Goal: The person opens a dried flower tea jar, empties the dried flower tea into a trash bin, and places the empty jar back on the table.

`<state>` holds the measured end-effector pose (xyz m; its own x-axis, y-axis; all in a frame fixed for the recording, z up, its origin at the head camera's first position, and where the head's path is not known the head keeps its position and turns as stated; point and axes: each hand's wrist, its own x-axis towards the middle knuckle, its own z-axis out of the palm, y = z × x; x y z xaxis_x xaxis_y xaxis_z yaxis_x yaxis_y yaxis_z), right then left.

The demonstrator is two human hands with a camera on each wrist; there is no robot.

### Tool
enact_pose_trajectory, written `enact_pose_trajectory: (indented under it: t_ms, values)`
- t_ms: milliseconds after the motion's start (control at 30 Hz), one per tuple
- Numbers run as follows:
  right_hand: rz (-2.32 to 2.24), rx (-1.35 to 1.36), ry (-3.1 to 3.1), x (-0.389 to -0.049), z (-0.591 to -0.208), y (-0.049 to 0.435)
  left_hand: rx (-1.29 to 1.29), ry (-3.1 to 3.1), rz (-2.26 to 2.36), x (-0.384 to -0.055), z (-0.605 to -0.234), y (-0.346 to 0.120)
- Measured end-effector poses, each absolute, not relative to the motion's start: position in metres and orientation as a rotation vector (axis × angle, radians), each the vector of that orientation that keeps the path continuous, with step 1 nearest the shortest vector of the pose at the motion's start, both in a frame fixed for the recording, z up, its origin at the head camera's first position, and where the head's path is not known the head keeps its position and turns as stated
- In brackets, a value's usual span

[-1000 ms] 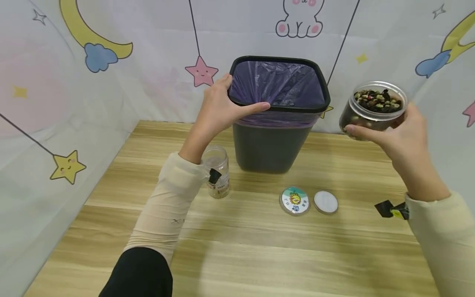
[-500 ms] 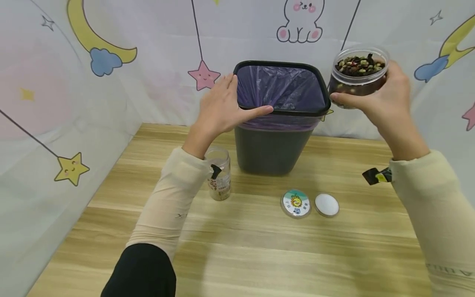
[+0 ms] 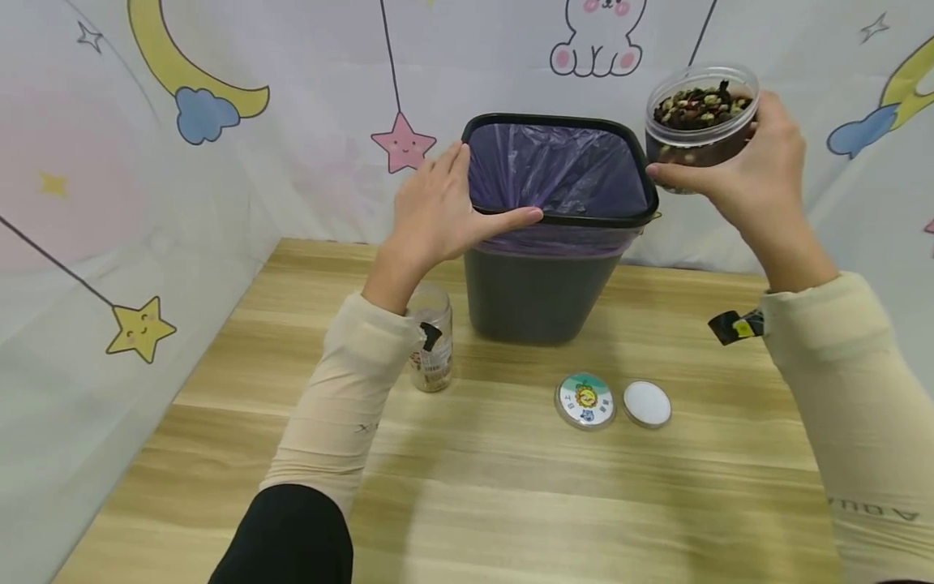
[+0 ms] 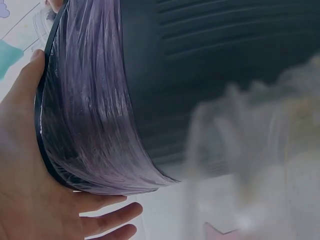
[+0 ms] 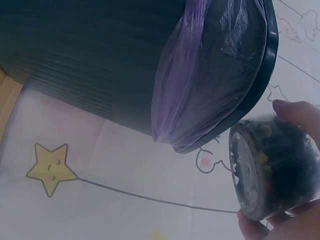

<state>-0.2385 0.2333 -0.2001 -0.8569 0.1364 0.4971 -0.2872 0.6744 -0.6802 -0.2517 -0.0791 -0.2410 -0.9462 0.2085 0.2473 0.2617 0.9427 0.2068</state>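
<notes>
My right hand (image 3: 762,162) grips a clear plastic jar (image 3: 686,154) without a lid, filled with dark and pale green dried bits and specks of red. The jar is raised beside the right rim of a dark grey trash can (image 3: 540,296), its mouth facing up. In the right wrist view, thumb and fingers lie on opposite sides of the jar (image 5: 280,165). My left hand (image 3: 438,211) rests at the can's front left corner, thumb along the front rim, fingers straight along the left side. A purple bag (image 3: 503,166) lines the can and folds over its rim.
A tall clear jar (image 3: 432,357) with a printed label stands on the wooden table (image 3: 511,503), partly behind my left wrist. Two round lids, one printed (image 3: 585,401) and one white (image 3: 647,404), lie in front of the can. A patterned cloth (image 3: 314,105) hangs behind.
My right hand has carried the jar up and left, from the right side to beside the can's rim. The left hand has stayed at the rim, its fingers shifting slightly.
</notes>
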Motion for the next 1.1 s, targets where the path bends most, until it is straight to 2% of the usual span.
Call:
enact_pose_trajectory:
  t_ms: [600, 1100]
  values:
    - [1.037, 0.130, -2.378, -0.231, -0.197, 0.235, -0.324, -2.937, -0.465, -0.244, -0.233, -0.079]
    - [0.815, 0.183, -2.387, -0.241, -0.197, 0.241, -0.300, -2.986, -0.488, -0.236, -0.228, -0.076]
